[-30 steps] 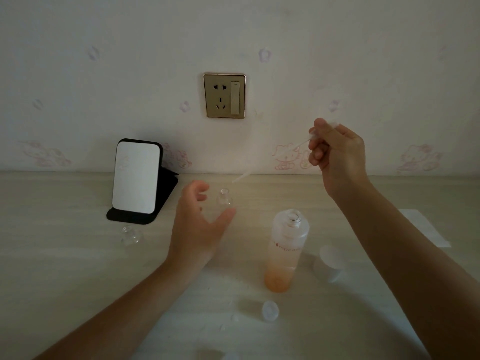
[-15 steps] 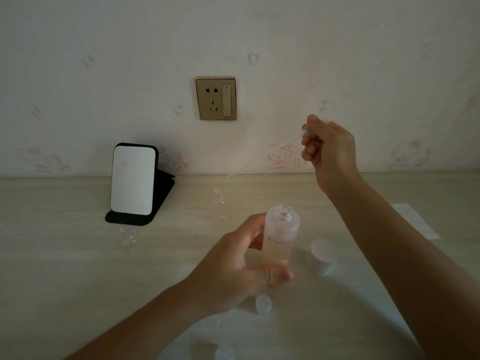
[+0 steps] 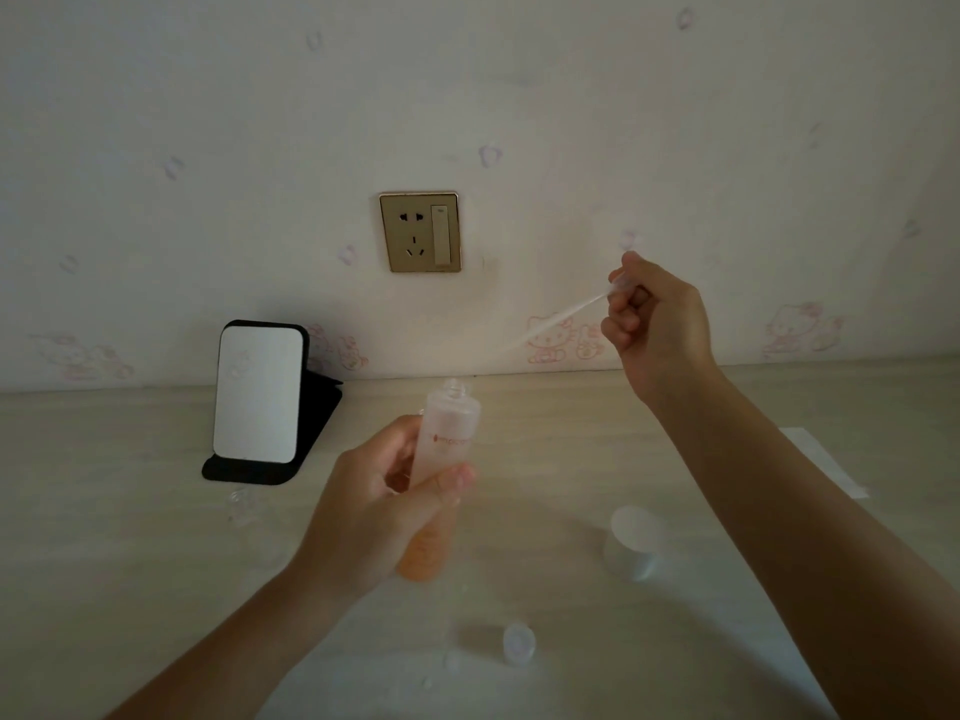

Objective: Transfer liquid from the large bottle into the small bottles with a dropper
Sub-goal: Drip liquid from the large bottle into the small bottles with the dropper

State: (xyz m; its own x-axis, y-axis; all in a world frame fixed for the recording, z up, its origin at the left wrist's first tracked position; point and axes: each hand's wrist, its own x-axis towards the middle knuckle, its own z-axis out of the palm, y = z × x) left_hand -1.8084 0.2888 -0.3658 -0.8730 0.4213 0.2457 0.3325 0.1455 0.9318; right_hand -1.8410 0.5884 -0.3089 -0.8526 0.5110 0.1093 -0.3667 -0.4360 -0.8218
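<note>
My left hand (image 3: 379, 517) grips the large frosted bottle (image 3: 448, 439) round its middle and holds it tilted, mouth open at the top; orange liquid fills its lower end. My right hand (image 3: 660, 324) is raised above the table at the right and pinches the bulb of a clear plastic dropper (image 3: 556, 322), whose thin tip slants down to the left and ends above and to the right of the bottle's mouth. One small clear glass bottle (image 3: 240, 504) stands on the table in front of the mirror. The other small bottle is hidden behind the large bottle.
A folding mirror on a black stand (image 3: 260, 397) is at the back left. The large bottle's white cap (image 3: 636, 545) lies on the right, a small clear cap (image 3: 518, 641) near the front. White paper (image 3: 826, 459) lies far right. A wall socket (image 3: 421, 232) is above.
My left hand left the small bottle at the back, took hold of the large bottle and lifted and tilted it. My right hand kept the dropper raised.
</note>
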